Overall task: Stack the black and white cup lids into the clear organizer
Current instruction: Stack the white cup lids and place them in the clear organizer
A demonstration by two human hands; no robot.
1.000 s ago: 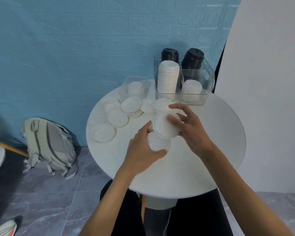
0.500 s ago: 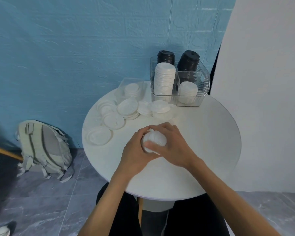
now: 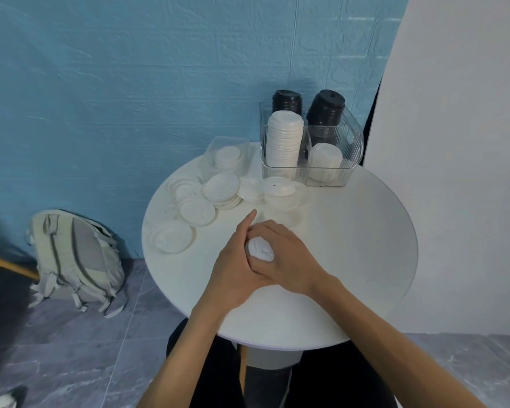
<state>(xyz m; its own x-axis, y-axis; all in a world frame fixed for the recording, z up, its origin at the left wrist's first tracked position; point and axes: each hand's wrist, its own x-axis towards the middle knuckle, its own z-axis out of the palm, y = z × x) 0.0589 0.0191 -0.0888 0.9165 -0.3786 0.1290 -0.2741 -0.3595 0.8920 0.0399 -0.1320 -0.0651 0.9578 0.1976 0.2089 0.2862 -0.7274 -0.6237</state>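
Both my hands clasp a small stack of white lids (image 3: pixel 259 251) over the middle of the round white table (image 3: pixel 351 254). My left hand (image 3: pixel 236 269) cups the stack from the left, index finger pointing forward. My right hand (image 3: pixel 286 263) wraps over it from the right, hiding most of the stack. The clear organizer (image 3: pixel 336 160) stands at the table's far edge. It holds a tall white lid stack (image 3: pixel 284 142), a short white stack (image 3: pixel 326 160) and two black lid stacks (image 3: pixel 326 108) behind. Loose white lids (image 3: pixel 218 189) lie scattered at the far left.
A low clear tray (image 3: pixel 218 148) with a few white lids sits left of the organizer. A white wall panel (image 3: pixel 454 142) stands close on the right. A grey backpack (image 3: pixel 74 257) leans against the blue wall on the floor at left.
A second ago my right hand held one lid above the left hand's stack. It set that lid on top and both hands closed round the stack, moving nearer to me.
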